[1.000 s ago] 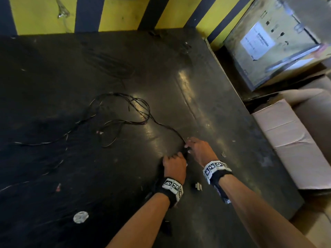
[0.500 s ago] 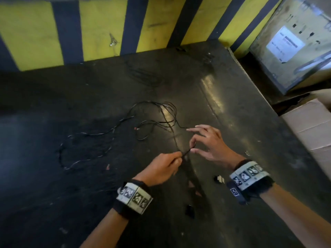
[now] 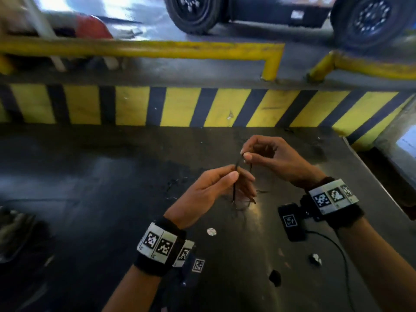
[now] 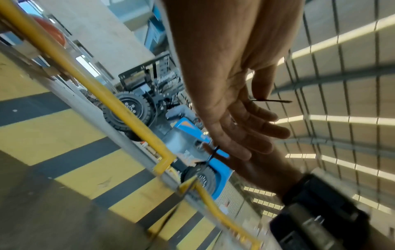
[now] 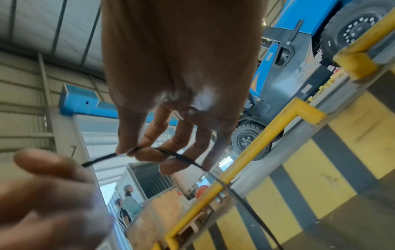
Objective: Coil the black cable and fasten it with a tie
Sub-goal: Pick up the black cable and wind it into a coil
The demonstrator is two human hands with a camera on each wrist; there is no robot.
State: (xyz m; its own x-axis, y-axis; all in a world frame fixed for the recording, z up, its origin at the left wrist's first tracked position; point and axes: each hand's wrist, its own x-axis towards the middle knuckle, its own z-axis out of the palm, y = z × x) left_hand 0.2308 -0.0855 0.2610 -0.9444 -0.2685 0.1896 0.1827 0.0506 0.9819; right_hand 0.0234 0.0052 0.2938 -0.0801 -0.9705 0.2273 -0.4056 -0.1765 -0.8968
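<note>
The thin black cable [image 3: 236, 165] is held up above the dark table [image 3: 112, 199]. My left hand [image 3: 235, 173] pinches it between thumb and forefinger, and a short length hangs down below that hand. Just above and to the right, my right hand [image 3: 244, 155] pinches the cable near its end. In the right wrist view the cable [image 5: 183, 159] runs from the pinching fingertips [image 5: 128, 152] across the other fingers and down toward the table. A short piece of cable [image 4: 271, 101] sticks out past my left thumb. The rest of the cable is mostly hidden behind my hands. I can make out no tie.
A white disc [image 3: 211, 231], a small crumpled scrap [image 3: 315, 259] and a black bit [image 3: 275, 278] lie on the near table. A yellow-and-black striped wall [image 3: 180, 106] with a yellow rail [image 3: 157, 49] bounds the far side. The table edge [image 3: 373, 176] runs along the right.
Both hands have risen from the table with the cable end. My right hand, open half a second ago, now pinches the cable. The head view has tilted up.
</note>
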